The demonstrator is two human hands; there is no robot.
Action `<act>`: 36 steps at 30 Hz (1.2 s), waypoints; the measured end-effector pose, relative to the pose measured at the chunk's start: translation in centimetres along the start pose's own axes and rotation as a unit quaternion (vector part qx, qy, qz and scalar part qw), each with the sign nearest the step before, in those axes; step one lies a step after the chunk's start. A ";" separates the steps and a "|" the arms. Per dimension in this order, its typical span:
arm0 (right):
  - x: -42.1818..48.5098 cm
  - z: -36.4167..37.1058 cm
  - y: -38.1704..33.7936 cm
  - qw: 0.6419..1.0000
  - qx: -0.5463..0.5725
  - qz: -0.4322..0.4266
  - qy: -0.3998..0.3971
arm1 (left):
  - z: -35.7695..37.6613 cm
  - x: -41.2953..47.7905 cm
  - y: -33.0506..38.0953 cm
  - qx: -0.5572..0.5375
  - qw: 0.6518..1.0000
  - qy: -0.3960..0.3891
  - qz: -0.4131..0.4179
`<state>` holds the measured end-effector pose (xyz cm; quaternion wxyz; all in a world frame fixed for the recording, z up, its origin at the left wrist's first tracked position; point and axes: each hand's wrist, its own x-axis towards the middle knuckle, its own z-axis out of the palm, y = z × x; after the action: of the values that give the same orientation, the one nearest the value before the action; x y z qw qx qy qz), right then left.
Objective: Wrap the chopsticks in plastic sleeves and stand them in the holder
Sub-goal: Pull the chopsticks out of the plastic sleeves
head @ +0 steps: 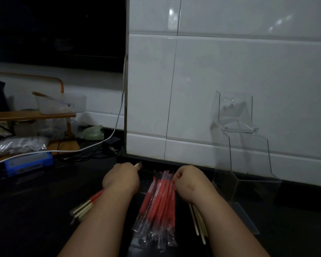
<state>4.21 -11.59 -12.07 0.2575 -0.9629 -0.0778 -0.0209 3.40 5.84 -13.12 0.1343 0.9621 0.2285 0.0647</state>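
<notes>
Against tiled wall (230, 71), clear holder (235, 112), white cable (120, 112) (far left).

We see only our two arms, bare all the way up from the picture's lower edge. The left forearm (100, 219) and right forearm (230, 223) are broad and smooth, narrowing to rounded wrists with a faint crease. The left hand (121, 176) and right hand (190, 179) are bare, with softly rounded backs and knuckles.
</notes>
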 end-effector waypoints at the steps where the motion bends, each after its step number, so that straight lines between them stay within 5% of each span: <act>1: -0.1 0.0 0.0 1.000 0.006 -0.002 0.004 | -0.3 -0.2 0.1 -0.030 0.999 0.027 0.003; 4: -0.4 -0.3 -0.3 0.999 0.036 -0.012 0.024 | -1.6 -1.0 0.6 -0.121 0.972 0.188 0.065; 6: -0.6 -0.4 -0.5 0.997 0.059 -0.016 0.037 | -2.1 -1.3 1.0 -0.188 0.919 0.314 0.148; 10: -0.6 -0.5 -0.6 0.994 0.084 -0.016 0.064 | -2.3 -1.8 1.5 -0.282 0.831 0.407 0.252; 16: -0.4 -0.4 -0.6 0.987 0.127 -0.019 0.098 | -2.6 -2.6 1.9 -0.542 0.746 0.335 0.196; 22: -0.1 -0.4 -1.3 0.951 0.272 -0.039 0.142 | -3.7 -0.6 1.5 -0.830 0.518 0.205 -0.006; 26: -1.0 -0.5 -2.1 0.914 0.402 -0.041 0.042 | -3.1 1.2 1.2 -0.918 0.389 0.036 -0.063; 31: -1.6 -0.7 -2.1 0.949 0.265 -0.173 0.012 | -2.9 0.3 2.0 -0.923 0.381 -0.024 -0.051; 36: -1.7 -0.9 -2.2 0.952 0.240 -0.191 0.005 | -3.0 0.5 1.6 -0.917 0.390 -0.013 -0.086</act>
<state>2.14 -10.41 -10.33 0.4724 -0.8398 -0.2619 -0.0548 3.98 5.45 -9.76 0.9428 0.2329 0.1111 0.2110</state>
